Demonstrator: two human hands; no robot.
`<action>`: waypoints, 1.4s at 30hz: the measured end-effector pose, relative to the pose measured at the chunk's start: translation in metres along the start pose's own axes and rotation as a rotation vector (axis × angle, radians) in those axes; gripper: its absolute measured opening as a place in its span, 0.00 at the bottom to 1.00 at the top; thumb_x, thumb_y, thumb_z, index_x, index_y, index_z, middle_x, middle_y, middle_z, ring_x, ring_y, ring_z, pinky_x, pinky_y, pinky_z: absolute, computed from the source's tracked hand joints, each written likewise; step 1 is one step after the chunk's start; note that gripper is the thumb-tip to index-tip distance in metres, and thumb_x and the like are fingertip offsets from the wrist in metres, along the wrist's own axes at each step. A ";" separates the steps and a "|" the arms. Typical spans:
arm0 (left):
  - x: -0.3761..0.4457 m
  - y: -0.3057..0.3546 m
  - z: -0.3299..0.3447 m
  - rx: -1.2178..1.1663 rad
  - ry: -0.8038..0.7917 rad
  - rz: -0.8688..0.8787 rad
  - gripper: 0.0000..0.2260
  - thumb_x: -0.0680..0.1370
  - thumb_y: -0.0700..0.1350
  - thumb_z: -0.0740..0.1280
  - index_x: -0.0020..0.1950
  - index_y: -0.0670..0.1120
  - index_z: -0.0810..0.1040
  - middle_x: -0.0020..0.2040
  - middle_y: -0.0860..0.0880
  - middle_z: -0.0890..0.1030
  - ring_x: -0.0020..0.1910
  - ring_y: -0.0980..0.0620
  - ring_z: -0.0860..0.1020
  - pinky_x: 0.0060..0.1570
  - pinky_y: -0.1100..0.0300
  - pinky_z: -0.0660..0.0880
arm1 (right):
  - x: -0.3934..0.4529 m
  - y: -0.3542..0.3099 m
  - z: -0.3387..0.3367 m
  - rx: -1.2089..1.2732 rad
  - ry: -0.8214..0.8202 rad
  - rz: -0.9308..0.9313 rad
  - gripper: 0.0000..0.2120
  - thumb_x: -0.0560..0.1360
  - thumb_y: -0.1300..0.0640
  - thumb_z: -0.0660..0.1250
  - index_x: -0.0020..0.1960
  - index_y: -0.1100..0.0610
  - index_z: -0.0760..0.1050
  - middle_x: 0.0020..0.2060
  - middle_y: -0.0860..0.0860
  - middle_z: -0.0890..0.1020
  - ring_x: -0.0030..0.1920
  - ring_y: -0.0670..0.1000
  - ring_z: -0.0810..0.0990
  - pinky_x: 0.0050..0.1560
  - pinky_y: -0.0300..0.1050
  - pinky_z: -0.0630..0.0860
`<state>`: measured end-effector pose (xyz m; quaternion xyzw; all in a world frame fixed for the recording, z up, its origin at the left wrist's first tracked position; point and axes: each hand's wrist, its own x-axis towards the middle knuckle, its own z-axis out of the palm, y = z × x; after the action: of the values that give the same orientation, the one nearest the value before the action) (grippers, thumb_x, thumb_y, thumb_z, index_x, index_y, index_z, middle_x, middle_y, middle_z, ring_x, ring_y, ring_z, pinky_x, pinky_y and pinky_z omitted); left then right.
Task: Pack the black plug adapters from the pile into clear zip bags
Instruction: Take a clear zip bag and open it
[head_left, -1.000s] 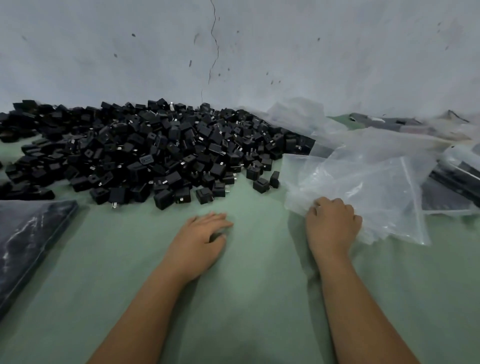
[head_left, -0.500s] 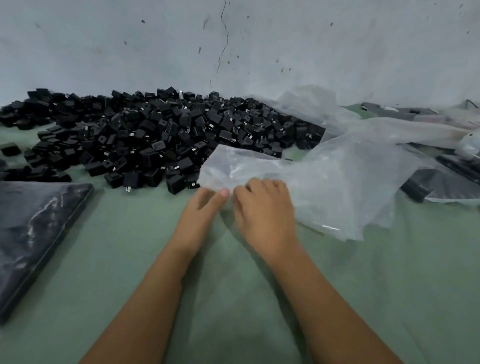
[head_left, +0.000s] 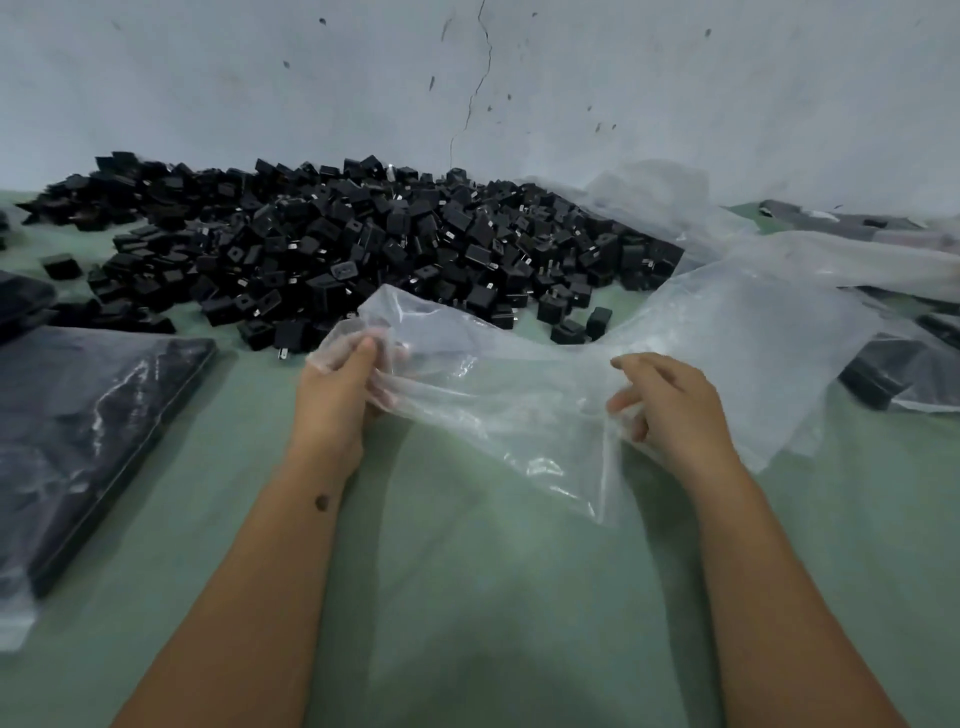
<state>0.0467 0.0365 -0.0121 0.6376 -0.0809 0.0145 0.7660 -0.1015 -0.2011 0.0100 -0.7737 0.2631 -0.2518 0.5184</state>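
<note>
Bag (head_left: 498, 395), a second ago flat at three o'clock, now hangs stretched between left hand (head_left: 337, 389) and right hand (head_left: 670, 405), both pinching its edges, ready for adapters (head_left: 363, 249) at twelve.

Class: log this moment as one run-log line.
left hand: grips clear bag | right hand: pinches bag | adapter pile: untouched | bag: empty
</note>
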 end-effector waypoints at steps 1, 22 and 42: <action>0.003 0.002 -0.009 0.004 -0.042 -0.034 0.10 0.81 0.40 0.63 0.44 0.46 0.82 0.34 0.52 0.82 0.33 0.53 0.77 0.36 0.60 0.75 | 0.004 0.004 -0.004 -0.082 -0.002 0.050 0.10 0.75 0.44 0.61 0.52 0.41 0.79 0.42 0.43 0.83 0.37 0.41 0.80 0.41 0.42 0.75; -0.009 0.006 0.000 0.024 -0.320 -0.228 0.15 0.77 0.54 0.69 0.37 0.45 0.85 0.36 0.46 0.84 0.33 0.52 0.82 0.33 0.63 0.77 | 0.003 -0.002 0.045 0.499 -0.235 0.194 0.04 0.71 0.60 0.74 0.43 0.60 0.81 0.39 0.58 0.82 0.40 0.55 0.80 0.49 0.52 0.79; -0.022 0.012 0.002 -0.178 -0.232 -0.106 0.18 0.77 0.53 0.66 0.53 0.39 0.83 0.47 0.44 0.85 0.47 0.50 0.84 0.45 0.64 0.79 | -0.002 0.003 0.035 0.497 -0.155 0.062 0.10 0.75 0.53 0.69 0.40 0.58 0.83 0.37 0.54 0.84 0.36 0.50 0.81 0.37 0.40 0.77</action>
<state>0.0230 0.0385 -0.0037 0.5679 -0.1358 -0.1068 0.8047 -0.0806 -0.1773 -0.0043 -0.6312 0.1763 -0.2326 0.7186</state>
